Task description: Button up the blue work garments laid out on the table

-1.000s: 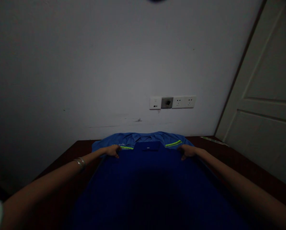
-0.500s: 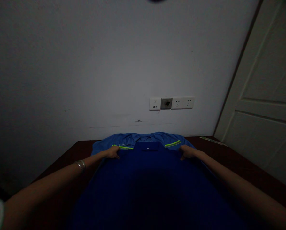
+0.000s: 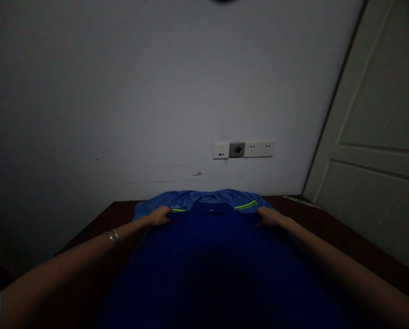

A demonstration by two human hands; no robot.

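Evidently, my left hand [image 3: 160, 215] pinches the dark blue shirt [image 3: 211, 237] by its eleven o'clock shoulder, my right hand [image 3: 268, 216] at one, over the counter [image 3: 120, 210]; a paler garment [image 3: 170, 199] shows at twelve. Light, floppy cloth, I judge, best held either side of the collar [image 3: 214, 207].

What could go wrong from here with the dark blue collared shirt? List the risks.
The left hand and right hand grip opposite shoulders of the dark blue collared shirt; uneven pulling could skew it. The lighter blue garment with yellow-green stripes, partly under it, may get dragged along. The silver-coloured bangles on the left wrist might snag fabric.
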